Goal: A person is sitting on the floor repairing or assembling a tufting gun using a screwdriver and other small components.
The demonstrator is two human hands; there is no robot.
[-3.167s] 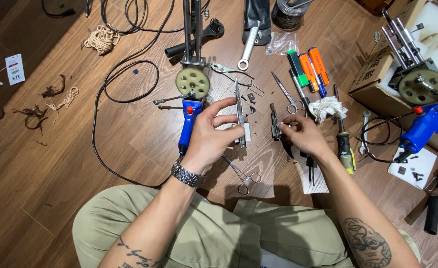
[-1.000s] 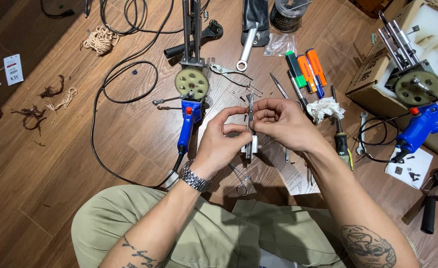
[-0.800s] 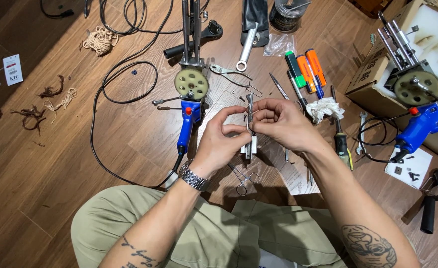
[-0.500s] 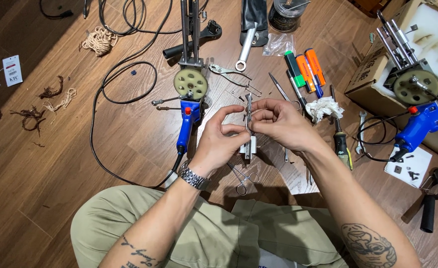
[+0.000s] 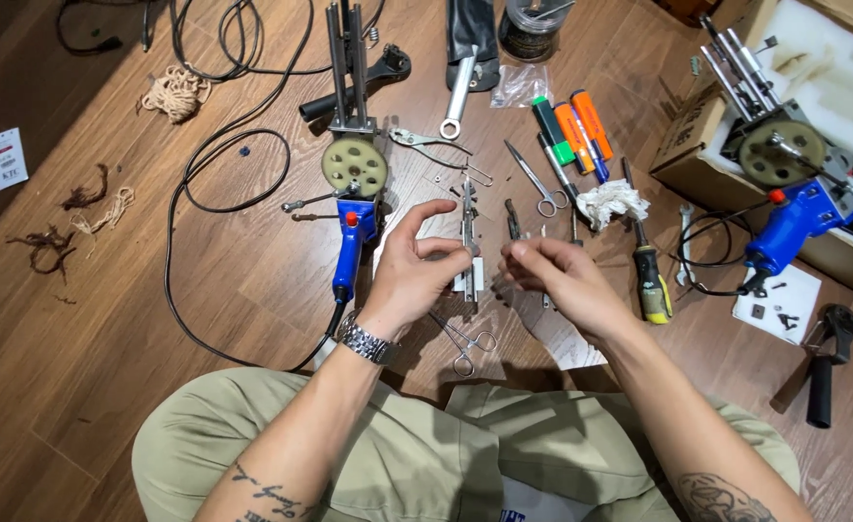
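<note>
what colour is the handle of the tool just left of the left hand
Blue, with a small red button near the top; the tool's handle shows best in the head view, beside the left hand.

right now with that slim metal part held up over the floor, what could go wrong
1. The left hand pinches the slim metal assembly by its fingertips only; it could slip and drop onto the forceps below.
2. Small loose screws lie on the wooden floor; a nudge might scatter them.
3. The right hand seems to pinch something tiny, too small to make out; dropped in this clutter, it might be hard to find.
</note>
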